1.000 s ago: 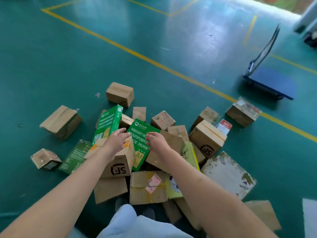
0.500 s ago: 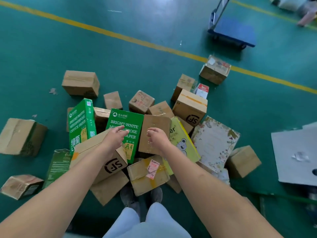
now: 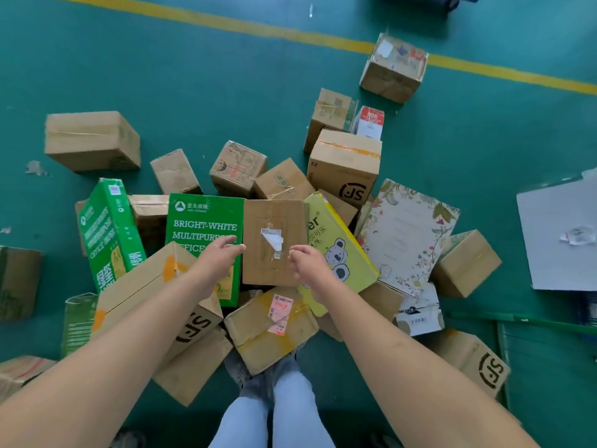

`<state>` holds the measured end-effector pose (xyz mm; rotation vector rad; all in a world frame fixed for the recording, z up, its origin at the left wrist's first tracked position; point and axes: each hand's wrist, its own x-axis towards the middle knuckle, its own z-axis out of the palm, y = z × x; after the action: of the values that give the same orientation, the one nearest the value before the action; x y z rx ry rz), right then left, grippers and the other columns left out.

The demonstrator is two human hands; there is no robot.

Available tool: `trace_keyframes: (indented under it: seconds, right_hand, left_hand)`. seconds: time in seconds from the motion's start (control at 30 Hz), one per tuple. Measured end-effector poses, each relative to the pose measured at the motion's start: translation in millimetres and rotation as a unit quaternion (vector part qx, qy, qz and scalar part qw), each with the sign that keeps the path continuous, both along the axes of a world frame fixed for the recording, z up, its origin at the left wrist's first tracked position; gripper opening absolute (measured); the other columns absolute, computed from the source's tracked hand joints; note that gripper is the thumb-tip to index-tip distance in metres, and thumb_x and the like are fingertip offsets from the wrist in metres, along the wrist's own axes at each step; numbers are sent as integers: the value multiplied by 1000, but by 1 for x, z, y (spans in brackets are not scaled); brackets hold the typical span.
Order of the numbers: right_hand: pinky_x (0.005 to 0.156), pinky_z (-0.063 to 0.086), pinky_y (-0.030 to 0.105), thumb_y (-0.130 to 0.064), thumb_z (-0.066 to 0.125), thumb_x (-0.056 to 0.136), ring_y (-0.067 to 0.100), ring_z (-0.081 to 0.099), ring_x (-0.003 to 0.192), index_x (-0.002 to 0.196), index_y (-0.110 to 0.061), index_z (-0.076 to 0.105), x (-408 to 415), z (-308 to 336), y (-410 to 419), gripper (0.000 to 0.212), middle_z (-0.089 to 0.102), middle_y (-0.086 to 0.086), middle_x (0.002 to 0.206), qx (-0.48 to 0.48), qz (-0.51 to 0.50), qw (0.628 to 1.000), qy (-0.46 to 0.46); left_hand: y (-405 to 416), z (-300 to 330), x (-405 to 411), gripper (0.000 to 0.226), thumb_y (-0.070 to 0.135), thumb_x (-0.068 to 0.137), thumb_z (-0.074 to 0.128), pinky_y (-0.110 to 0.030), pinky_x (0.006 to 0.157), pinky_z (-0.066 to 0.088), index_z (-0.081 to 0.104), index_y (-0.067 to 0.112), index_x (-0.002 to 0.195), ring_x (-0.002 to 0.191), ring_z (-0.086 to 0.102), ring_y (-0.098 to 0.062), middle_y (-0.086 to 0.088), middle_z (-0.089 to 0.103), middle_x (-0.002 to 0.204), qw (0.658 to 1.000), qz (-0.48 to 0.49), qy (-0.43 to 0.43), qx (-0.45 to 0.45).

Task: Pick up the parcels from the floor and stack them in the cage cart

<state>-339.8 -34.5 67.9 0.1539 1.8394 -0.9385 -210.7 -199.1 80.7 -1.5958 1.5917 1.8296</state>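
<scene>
Your left hand [image 3: 219, 258] and right hand [image 3: 307, 265] flank the flat cardboard parcel [image 3: 274, 242] atop the pile. The office-paper box [image 3: 203, 227] lies just left of it, the koala box [image 3: 339, 253] just right, the SF carton [image 3: 345, 166] behind.

Under you, the teal painted floor [image 3: 193, 92] looks smooth with a dull sheen, crossed by a yellow painted line [image 3: 290, 33] that is worn at its edges. Most parcels are matt brown corrugated cardboard, like the flat brown cardboard parcel [image 3: 274, 240] in front of you, sealed with clear glossy tape and bearing a torn white paper label. The green printed office-paper box [image 3: 203, 227] and the yellow koala-print carton [image 3: 339, 250] have smoother, slightly glossy printed card. The floral white card box [image 3: 407, 234] looks matt. Your light blue trousers [image 3: 271, 415] are cloth, like denim.
</scene>
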Motion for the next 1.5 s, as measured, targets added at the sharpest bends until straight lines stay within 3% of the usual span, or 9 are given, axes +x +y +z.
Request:
trace_keyframes:
  seconds: [0.17, 0.3, 0.53, 0.73, 0.9, 1.0, 1.1, 1.27, 1.5]
  right_hand:
    - [77, 48, 36, -27, 51, 103, 19, 59, 90, 115, -26, 64, -55, -73, 12, 18, 66, 2, 103, 29, -16, 999, -13]
    - [100, 53, 48, -29, 50, 105, 24, 61, 112, 124, -25, 62, -83, -124, 13, 22, 65, 2, 118, 45, -12, 999, -17]
    - [108, 49, 49, -30, 50, 105, 26, 58, 124, 132, -26, 57, -93, -218, 1, 28, 61, 3, 132, 71, 5, 997, -41]
    - [100, 46, 37, -27, 56, 103, 15, 55, 115, 158, -27, 30, -74, -267, 0, 60, 44, -3, 155, 62, -8, 997, -49]
    - [117, 37, 47, -38, 60, 99, 25, 42, 143, 162, -29, 19, -63, -282, 2, 76, 34, -3, 164, 78, -19, 996, -44]
    - [119, 38, 50, -49, 64, 96, 25, 40, 146, 164, -28, 17, -62, -279, 4, 86, 33, -2, 165, 71, -37, 996, -35]
    - [111, 47, 50, -64, 66, 85, 22, 51, 135, 161, -30, 25, -64, -261, 1, 93, 46, -3, 155, 54, -57, 997, 3]
    - [105, 52, 50, -81, 58, 67, 19, 56, 125, 156, -36, 33, -83, -200, -4, 103, 50, -6, 145, 55, -68, 991, 100]
    - [107, 50, 49, -63, 65, 90, 19, 53, 125, 159, -31, 32, -74, -62, -9, 83, 47, -6, 143, 38, -65, 983, 167]
  left_hand:
    - [2, -80, -56, 55, 35, 103, 60, -48, 114, 41, 42, 27, 154, 140, 45, -31, -7, 45, 156, 999, -19, -30, 20]
    - [2, -137, -84, 63, 34, 101, 62, -52, 117, 38, 35, 27, 158, 143, 42, -31, -7, 39, 160, 998, -17, -44, 32]
    - [-6, -246, -103, 88, 42, 96, 67, -57, 119, 34, 12, 29, 164, 148, 34, -35, -8, 25, 167, 994, 5, -108, 1]
    - [-17, -311, -95, 86, 49, 93, 68, -49, 112, 41, 23, 19, 161, 140, 45, -33, -6, 42, 158, 987, 66, -144, 7]
    - [-20, -331, -88, 90, 55, 84, 72, -42, 97, 43, 34, 16, 156, 129, 52, -29, -5, 52, 148, 988, 74, -125, 44]
    - [-16, -327, -87, 100, 61, 84, 73, -50, 110, 42, 23, 16, 158, 133, 49, -30, -6, 48, 151, 992, 55, -106, 33]
    - [-16, -306, -94, 97, 63, 84, 72, -53, 109, 45, 20, 27, 158, 131, 50, -29, -4, 46, 151, 996, 39, -75, 24]
    - [-22, -243, -114, 81, 51, 92, 71, -41, 76, 53, 23, 36, 155, 112, 62, -24, -1, 57, 138, 998, 32, -5, 45]
    - [-33, -99, -110, 73, 48, 96, 67, -39, 73, 50, 25, 43, 156, 108, 62, -22, 3, 60, 130, 996, 15, 71, 48]
